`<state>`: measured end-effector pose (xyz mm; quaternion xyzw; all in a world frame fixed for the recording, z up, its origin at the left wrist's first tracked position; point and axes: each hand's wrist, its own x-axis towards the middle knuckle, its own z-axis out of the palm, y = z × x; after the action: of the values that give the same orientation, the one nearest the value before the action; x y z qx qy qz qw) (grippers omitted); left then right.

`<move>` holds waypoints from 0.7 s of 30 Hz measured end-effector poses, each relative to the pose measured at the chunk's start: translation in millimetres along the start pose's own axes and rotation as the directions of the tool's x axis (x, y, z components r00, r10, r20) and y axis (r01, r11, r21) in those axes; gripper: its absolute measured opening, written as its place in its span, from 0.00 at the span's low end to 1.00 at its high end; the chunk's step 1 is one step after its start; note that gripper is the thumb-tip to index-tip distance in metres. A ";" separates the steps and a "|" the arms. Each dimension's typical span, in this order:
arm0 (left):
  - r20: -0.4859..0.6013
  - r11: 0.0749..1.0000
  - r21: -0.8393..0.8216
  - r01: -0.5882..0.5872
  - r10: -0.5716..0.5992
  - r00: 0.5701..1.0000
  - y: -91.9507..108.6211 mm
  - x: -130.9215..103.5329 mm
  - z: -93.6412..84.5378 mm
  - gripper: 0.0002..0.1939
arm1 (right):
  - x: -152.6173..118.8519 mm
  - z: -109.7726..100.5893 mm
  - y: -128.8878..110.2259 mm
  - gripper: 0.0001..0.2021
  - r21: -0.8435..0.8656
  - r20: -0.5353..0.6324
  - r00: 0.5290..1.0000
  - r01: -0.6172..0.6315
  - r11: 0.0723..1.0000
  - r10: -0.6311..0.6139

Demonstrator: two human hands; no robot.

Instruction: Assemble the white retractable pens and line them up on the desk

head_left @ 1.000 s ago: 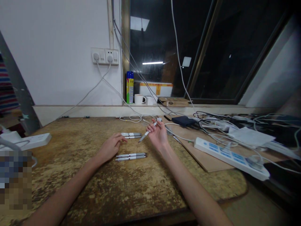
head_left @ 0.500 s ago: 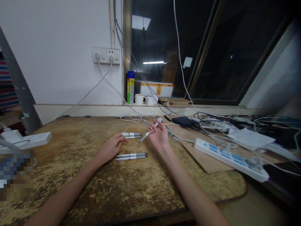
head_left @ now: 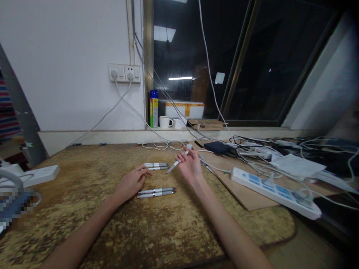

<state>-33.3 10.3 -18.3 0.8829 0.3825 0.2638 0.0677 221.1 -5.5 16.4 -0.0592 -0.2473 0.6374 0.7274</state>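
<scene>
While the right hand (head_left: pixel 191 166) is raised with its palm half turned up, its fingers and thumb close around the upper part of a white-and-grey pen (head_left: pixel 174 165). With twelve o'clock toward the window (head_left: pixel 193 48), the pen slants down out of the grip, its tip pointing to about eight o'clock; whether that tip touches the table (head_left: pixel 157 231) I cannot tell. The left hand (head_left: pixel 134 182) rests palm down on the worn tabletop, its fingers loosely bent and slightly apart, the grip unclosed. At two o'clock from it, just beside the fingertips, the far pens (head_left: pixel 156 166) lie side by side; contact with them is unclear. At four o'clock from the same hand, the near pens (head_left: pixel 156 192) lie in a similar row, roughly parallel to the far ones.

From the right hand, a dark box (head_left: pixel 218 147) sits at two o'clock among tangled cables, and a white power strip (head_left: pixel 275 192) lies between three and four, partly across a brown board (head_left: pixel 241 194). At eleven, on the windowsill, a white mug (head_left: pixel 165 121) stands upright next to a spray can (head_left: pixel 154 108).
</scene>
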 end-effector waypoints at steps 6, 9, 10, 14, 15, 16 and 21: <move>0.008 1.000 0.005 -0.004 0.004 1.000 0.4 0.1 -0.5 0.17 | -0.7 3.0 0.3 0.08 0.002 0.016 1.000 0.007 1.000 -0.007; 0.007 1.000 -0.008 -0.016 0.016 1.000 2.2 0.3 -1.1 0.17 | -1.1 3.6 -0.6 0.08 -0.021 0.011 1.000 0.021 1.000 -0.021; 0.009 1.000 -0.012 -0.020 0.020 1.000 2.8 0.4 -1.3 0.17 | -1.1 3.5 -0.8 0.08 -0.034 0.012 1.000 0.017 0.999 -0.016; 0.020 0.999 -0.018 -0.027 0.028 0.999 4.3 0.7 -1.4 0.17 | -2.1 4.5 -0.5 0.08 -0.049 0.027 1.000 0.008 0.999 -0.007; 0.023 0.999 -0.018 -0.033 0.033 0.999 4.2 0.8 -1.2 0.17 | -2.6 5.3 -0.3 0.09 -0.051 0.025 1.000 0.011 0.999 -0.010; 0.024 0.999 -0.019 -0.038 0.039 0.999 3.9 0.9 -0.9 0.17 | -3.2 6.1 -0.3 0.09 -0.057 0.022 1.000 0.014 0.998 -0.013; 0.014 0.999 -0.011 -0.032 0.032 0.999 3.0 1.8 0.2 0.17 | -5.4 9.4 -1.2 0.10 -0.122 -0.001 1.000 0.016 0.992 -0.017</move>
<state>-30.3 9.6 -16.8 0.8903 0.3665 0.2608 0.0706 217.7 -13.0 23.5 -0.1019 -0.2856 0.6150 0.7279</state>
